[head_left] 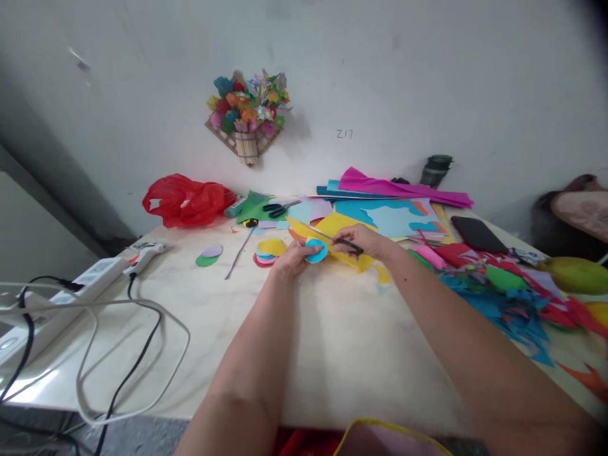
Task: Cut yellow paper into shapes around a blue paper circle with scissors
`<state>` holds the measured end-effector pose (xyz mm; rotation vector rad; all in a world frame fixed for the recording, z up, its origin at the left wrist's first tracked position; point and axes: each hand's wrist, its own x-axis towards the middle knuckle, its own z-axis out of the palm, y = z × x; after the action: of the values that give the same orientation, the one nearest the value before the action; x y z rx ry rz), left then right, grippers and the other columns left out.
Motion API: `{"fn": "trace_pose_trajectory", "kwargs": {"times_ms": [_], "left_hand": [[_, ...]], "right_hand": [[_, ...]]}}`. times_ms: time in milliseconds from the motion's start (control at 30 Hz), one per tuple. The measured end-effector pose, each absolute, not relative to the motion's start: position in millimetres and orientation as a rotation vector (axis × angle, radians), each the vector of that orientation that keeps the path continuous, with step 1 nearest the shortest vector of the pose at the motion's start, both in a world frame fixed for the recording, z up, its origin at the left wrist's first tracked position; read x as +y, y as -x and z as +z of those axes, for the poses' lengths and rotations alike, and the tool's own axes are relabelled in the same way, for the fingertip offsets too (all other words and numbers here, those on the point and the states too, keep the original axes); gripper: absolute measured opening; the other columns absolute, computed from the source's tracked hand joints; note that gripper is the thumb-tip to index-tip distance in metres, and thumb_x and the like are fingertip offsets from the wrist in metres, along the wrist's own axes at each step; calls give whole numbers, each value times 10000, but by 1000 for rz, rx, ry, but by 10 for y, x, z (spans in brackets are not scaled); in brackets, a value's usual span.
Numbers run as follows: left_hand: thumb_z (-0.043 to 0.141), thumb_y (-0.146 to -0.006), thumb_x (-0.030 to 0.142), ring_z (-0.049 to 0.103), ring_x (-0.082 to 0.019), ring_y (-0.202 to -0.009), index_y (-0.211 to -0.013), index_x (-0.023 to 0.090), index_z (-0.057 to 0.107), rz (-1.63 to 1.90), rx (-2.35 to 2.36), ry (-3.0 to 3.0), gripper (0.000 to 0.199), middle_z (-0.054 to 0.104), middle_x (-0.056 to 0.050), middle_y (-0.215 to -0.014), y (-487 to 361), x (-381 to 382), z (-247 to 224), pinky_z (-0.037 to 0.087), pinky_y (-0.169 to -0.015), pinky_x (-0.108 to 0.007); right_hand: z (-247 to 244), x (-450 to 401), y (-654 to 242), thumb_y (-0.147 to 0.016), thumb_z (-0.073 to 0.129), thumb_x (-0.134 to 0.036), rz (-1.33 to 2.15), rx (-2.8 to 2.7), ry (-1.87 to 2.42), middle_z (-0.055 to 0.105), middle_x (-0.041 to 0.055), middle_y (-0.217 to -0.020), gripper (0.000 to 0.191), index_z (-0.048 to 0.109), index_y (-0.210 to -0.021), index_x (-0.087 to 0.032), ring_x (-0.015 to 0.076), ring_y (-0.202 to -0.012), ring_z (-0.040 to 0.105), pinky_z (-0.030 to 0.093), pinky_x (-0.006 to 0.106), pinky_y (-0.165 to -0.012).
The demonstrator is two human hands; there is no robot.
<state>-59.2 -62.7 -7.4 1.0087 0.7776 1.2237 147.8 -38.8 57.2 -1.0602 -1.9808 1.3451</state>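
Note:
My left hand (293,256) pinches a blue paper circle (316,251) together with yellow paper (344,223), which sticks out behind and around the circle. My right hand (358,239) grips a pair of scissors (349,246) with dark handles, the blades pointing left just above the blue circle. Yellow scraps (381,273) lie below my right hand. Left of my left hand is a small stack of paper circles (272,247), yellow on top. Farther left, a purple and a green circle (208,260) overlap on the table.
Cables and a power strip (102,271) occupy the left side. At the back are a red plastic bag (187,199), other scissors (279,208), and coloured sheets (380,215). Paper scraps (503,304), a phone (479,235) and a greenish-yellow fruit (576,275) are on the right.

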Motion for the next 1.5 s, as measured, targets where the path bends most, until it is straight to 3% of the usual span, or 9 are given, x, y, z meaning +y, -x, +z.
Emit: {"fn": "trace_pose_trajectory", "kwargs": {"times_ms": [200, 367, 533, 767, 933, 1033, 1133, 1233, 1500], "left_hand": [[983, -519, 268, 658, -148, -622, -671, 107, 723, 1333, 778, -982, 341, 704, -57, -665, 619, -646, -15, 539, -684, -281], [962, -533, 265, 609, -121, -560, -622, 149, 666, 1456, 729, -924, 330, 657, -8, -601, 730, -768, 134, 548, -634, -278], [959, -538, 309, 598, -128, -552, -604, 159, 642, 1485, 716, -958, 357, 620, 1, -567, 727, -873, 240, 526, -604, -276], [994, -490, 349, 578, -118, -558, -582, 146, 674, 1271, 859, -1228, 390, 648, -9, -587, 527, -915, 334, 468, -617, -270], [993, -537, 363, 513, -97, -519, -555, 162, 630, 1212, 903, -1256, 415, 565, 31, -524, 459, -1000, 287, 417, -566, -256], [992, -531, 366, 495, -88, -506, -544, 167, 596, 1257, 940, -1194, 444, 551, 39, -521, 411, -1040, 193, 401, -548, -245], [988, -516, 370, 503, -94, -514, -567, 167, 598, 1242, 960, -1166, 443, 577, 27, -548, 353, -1049, 107, 381, -529, -243], [985, -494, 383, 511, -105, -521, -607, 168, 616, 1206, 977, -1153, 442, 596, 18, -571, 309, -1028, 43, 349, -504, -244], [988, -460, 419, 513, -99, -522, -612, 160, 634, 1180, 981, -1233, 464, 621, 5, -582, 273, -936, -71, 382, -523, -240]], "right_hand": [[575, -486, -1503, -647, 888, -467, 1279, -1686, 972, 601, -19, -567, 415, 755, -859, -136, 85, -438, 491, 428, 225, -432], [498, -521, -1556, -670, 883, -564, 1034, -1669, 1288, 605, 1, -576, 473, 790, -889, -156, 138, -498, 548, 474, 275, -498], [401, -664, -1538, -782, 823, -463, 238, -2109, 1883, 796, 153, -981, 346, 823, -986, -184, 306, -973, 748, 519, 318, -726], [428, -877, -1414, -877, 718, -336, 162, -2312, 1996, 792, 214, -1119, 312, 818, -1099, -142, 328, -1133, 732, 524, 327, -835], [445, -904, -1423, -818, 737, -257, 220, -2310, 1992, 788, 177, -1155, 274, 821, -1068, -183, 309, -1115, 735, 520, 310, -801], [390, -887, -1465, -877, 690, -278, 289, -2171, 1864, 786, 149, -1166, 170, 803, -973, -194, 281, -1085, 730, 503, 289, -748], [334, -879, -1493, -964, 599, -367, 743, -1862, 1580, 795, 125, -989, 260, 739, -845, -183, 204, -847, 728, 460, 240, -585], [309, -895, -1496, -915, 668, -371, 1190, -1569, 1316, 755, 87, -798, 246, 682, -772, -171, 132, -596, 635, 378, 205, -446], [376, -999, -1507, -786, 691, -74, 1251, -1533, 1318, 615, -3, -519, 214, 638, -600, -166, 85, -475, 528, 352, 160, -400]]}}
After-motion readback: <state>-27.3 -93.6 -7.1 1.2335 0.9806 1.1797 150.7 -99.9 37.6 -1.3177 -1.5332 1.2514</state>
